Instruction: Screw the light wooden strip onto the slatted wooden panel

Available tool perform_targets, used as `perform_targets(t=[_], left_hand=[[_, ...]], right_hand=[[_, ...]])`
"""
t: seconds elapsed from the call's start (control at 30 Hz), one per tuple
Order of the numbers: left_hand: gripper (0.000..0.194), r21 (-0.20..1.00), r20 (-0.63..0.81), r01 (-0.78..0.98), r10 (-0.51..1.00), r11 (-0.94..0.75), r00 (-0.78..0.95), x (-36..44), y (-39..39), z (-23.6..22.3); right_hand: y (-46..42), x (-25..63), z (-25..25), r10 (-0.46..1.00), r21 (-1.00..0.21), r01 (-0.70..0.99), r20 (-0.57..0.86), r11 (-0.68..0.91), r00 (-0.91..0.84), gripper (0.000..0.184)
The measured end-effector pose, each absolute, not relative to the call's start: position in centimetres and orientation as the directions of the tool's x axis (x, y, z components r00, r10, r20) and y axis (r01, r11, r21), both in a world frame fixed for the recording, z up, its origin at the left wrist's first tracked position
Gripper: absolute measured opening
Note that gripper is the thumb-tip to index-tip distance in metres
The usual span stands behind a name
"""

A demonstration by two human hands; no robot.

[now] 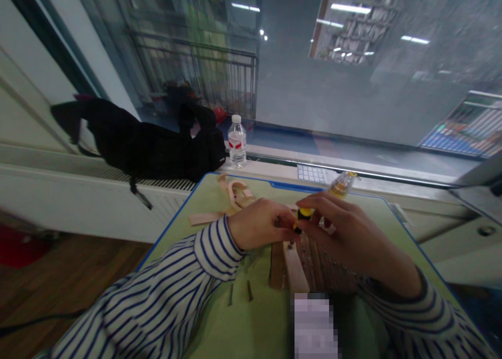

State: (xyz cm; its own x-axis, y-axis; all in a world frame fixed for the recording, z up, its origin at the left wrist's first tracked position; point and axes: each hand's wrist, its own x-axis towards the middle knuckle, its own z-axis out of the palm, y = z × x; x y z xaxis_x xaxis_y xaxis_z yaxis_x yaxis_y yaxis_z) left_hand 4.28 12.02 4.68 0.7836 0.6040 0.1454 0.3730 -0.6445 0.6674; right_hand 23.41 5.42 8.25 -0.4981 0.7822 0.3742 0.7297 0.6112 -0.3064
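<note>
Between my two hands is a short screwdriver with a yellow and black handle (304, 213). My right hand (349, 238) grips the top of the handle with thumb and fingers. From the left, my left hand (259, 225) is closed, its fingertips pinching around the screwdriver's lower part; the tip is hidden. Just below lies a pale wooden strip (297, 272) with a screw (291, 245) in its upper end. The strip rests on a ridged brown block, apparently cardboard (323, 267), partly covered by my right hand. Two loose screws (250, 291) lie on the desk to the left.
Curved and flat wooden pieces (235, 194) lie at the back left of the green, blue-edged desk (212, 327). A clear yellow-capped bottle (342, 185) stands behind my right hand. A water bottle (237, 144) and a black bag (157, 147) sit by the window.
</note>
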Motion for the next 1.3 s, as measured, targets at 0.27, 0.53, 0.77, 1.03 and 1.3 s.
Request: perform_targets(t=[0.27,0.53,0.77,1.03,1.3], left_hand=[[0.024,0.678,0.162,0.339,0.583,-0.652,0.796,4.23,12.37,4.3],[0.02,0.639,0.15,0.322,0.524,-0.698,0.839,4.04,12.43,4.32],[0.019,0.641,0.124,0.315,0.499,-0.7,0.858,4.0,12.35,4.4],[0.019,0.642,0.097,0.382,0.564,-0.665,0.82,4.44,12.13,4.58],[0.017,0.697,0.085,0.331,0.532,-0.636,0.843,4.13,12.43,3.97]], right_hand=[[5.47,23.52,8.06,0.724,-0.321,0.655,0.401,0.684,-0.561,0.029],[5.65,23.58,7.97,0.755,-0.317,0.691,0.376,0.649,-0.537,0.021],[5.72,23.51,7.71,0.786,-0.296,0.739,0.367,0.605,-0.497,0.02],[5.67,23.34,7.89,0.782,-0.298,0.734,0.372,0.61,-0.5,0.02],[5.2,23.69,8.29,0.746,-0.352,0.66,0.377,0.663,-0.549,0.035]])
